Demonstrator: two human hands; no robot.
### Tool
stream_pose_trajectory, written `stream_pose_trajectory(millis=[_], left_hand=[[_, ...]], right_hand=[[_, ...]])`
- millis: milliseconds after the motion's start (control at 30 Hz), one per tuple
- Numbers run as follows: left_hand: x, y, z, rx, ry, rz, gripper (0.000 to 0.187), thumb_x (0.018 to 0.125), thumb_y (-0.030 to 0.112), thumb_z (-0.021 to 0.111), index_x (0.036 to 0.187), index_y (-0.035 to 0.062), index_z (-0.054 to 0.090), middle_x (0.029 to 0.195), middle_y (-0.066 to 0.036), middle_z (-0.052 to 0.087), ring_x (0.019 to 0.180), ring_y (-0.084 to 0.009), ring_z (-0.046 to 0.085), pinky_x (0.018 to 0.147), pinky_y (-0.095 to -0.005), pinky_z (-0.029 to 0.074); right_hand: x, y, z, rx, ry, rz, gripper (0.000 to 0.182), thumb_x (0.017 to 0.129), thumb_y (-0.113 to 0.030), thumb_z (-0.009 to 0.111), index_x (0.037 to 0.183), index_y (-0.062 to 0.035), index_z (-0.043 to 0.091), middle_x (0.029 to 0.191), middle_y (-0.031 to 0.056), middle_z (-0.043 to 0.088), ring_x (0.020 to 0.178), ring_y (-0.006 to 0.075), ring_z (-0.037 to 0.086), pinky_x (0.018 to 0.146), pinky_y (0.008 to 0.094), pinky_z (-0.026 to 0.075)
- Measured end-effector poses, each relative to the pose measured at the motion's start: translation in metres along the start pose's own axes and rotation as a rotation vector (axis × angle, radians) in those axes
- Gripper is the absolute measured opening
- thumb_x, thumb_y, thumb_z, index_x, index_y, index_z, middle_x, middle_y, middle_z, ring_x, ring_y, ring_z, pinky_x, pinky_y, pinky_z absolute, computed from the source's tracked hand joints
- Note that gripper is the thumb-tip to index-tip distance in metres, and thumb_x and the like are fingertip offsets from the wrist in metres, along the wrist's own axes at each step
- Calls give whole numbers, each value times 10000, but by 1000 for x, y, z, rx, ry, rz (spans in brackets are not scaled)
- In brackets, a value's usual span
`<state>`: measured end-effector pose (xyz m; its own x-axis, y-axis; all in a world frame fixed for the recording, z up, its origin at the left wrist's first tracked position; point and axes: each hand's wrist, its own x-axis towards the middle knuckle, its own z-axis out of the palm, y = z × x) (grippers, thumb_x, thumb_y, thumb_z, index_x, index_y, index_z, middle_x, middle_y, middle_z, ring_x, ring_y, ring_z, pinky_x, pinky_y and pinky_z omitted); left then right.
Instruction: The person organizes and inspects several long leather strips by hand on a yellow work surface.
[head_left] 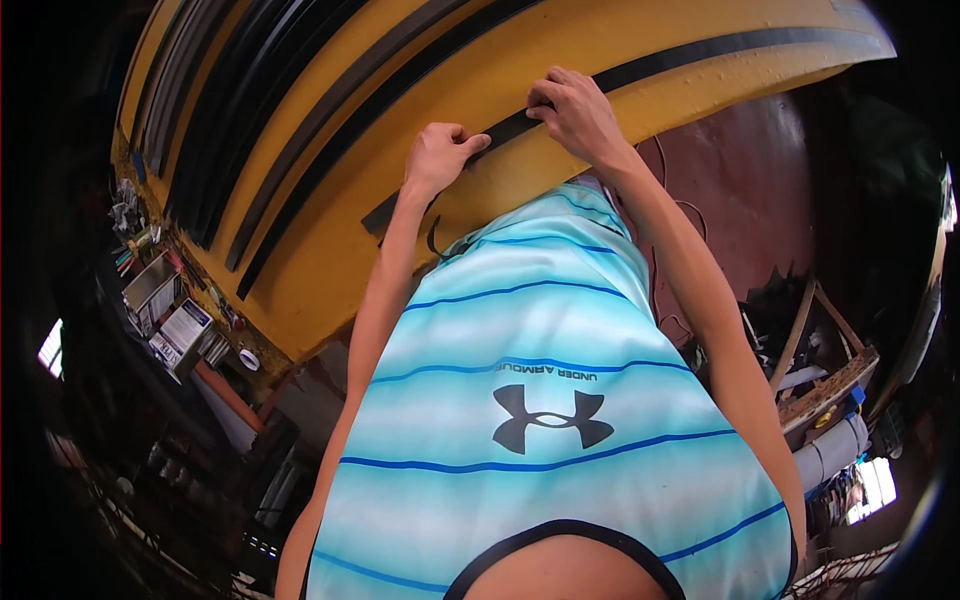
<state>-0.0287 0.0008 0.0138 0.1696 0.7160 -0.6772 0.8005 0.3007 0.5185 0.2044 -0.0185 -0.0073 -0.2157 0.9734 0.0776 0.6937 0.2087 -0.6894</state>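
Note:
A long black strip [700, 55] lies along the near edge of the yellow table [330, 290], running from the left of my body to the far right corner. My left hand [443, 160] is closed on it, thumb and fingers pinching its edge. Farther right, my right hand [572, 112] grips the same strip with curled fingers. A short stretch of the strip shows between the two hands. Its left end [380, 215] reaches past my left wrist.
More dark strips [270, 110] lie side by side across the table's left and far parts. Books and papers [182, 330] stand below the table's left edge. At the lower right are a wooden frame [825, 390] and a grey roll [835, 450].

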Motion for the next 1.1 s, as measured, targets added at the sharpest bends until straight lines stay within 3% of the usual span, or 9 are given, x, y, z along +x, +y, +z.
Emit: stream_pose_trajectory(millis=[233, 433, 733, 833, 900, 933, 1033, 1067, 1100], left_hand=[[4, 0, -2, 44, -2, 45, 355, 906, 378, 739, 849, 29, 768, 691, -61, 717, 629, -149, 626, 628, -331, 485], [10, -4, -1, 112, 38, 69, 378, 893, 412, 747, 842, 38, 766, 713, -79, 716, 657, -183, 643, 648, -352, 488], [5, -1, 4, 63, 101, 103, 415, 871, 417, 786, 875, 3, 761, 746, -110, 704, 680, -202, 644, 657, -360, 493], [10, -3, 5, 70, 94, 98, 404, 861, 422, 791, 857, 19, 761, 748, -110, 717, 677, -196, 652, 655, -354, 496], [12, -4, 5, 62, 87, 91, 389, 857, 416, 789, 842, 29, 760, 737, -100, 723, 669, -187, 653, 650, -347, 496], [12, -4, 5, 65, 75, 91, 374, 853, 411, 786, 827, 38, 760, 725, -91, 730, 661, -178, 655, 645, -339, 496], [9, -1, 4, 8, 40, 61, 341, 854, 390, 773, 808, 53, 759, 692, -65, 733, 642, -162, 653, 631, -330, 495], [9, -2, 4, 5, 44, 69, 328, 853, 388, 762, 799, 64, 762, 671, -42, 730, 629, -145, 651, 622, -325, 494], [8, -3, 4, -1, 47, 63, 328, 853, 388, 762, 799, 64, 762, 671, -42, 730, 629, -145, 651, 622, -325, 494]], right_hand=[[2, 3, 5, -28, 40, 3, 101, 828, -135, 724, 877, -49, 707, 895, 101, 641, 914, 323, 618, 835, 423, 472], [-1, 5, 13, -79, 107, -26, 72, 812, -150, 729, 847, -91, 707, 907, 70, 645, 945, 278, 635, 851, 397, 454], [-17, -1, 21, -238, 166, -103, 127, 862, -110, 673, 987, -97, 686, 999, 59, 640, 978, 259, 629, 871, 382, 451], [-22, -2, 27, -303, 159, -195, 262, 877, -62, 630, 1132, -89, 682, 1183, 78, 652, 1116, 271, 621, 1003, 400, 453], [-26, -4, 31, -326, 79, -342, 426, 883, -26, 592, 1305, -80, 622, 1425, 89, 564, 1306, 279, 543, 1159, 439, 380], [-29, -1, 34, -292, -40, -299, 546, 901, -33, 573, 1442, -84, 525, 1575, 85, 429, 1448, 281, 412, 1237, 474, 274], [-31, 2, 38, -261, -82, -321, 611, 904, -39, 568, 1504, -77, 456, 1615, 82, 377, 1496, 281, 343, 1248, 475, 243], [-31, 4, 36, -337, -151, -321, 602, 973, -150, 566, 1547, -84, 398, 1645, 76, 325, 1527, 278, 278, 1262, 470, 197], [-31, 3, 36, -335, -158, -327, 602, 973, -150, 566, 1547, -84, 398, 1645, 76, 325, 1527, 278, 278, 1262, 470, 197]])
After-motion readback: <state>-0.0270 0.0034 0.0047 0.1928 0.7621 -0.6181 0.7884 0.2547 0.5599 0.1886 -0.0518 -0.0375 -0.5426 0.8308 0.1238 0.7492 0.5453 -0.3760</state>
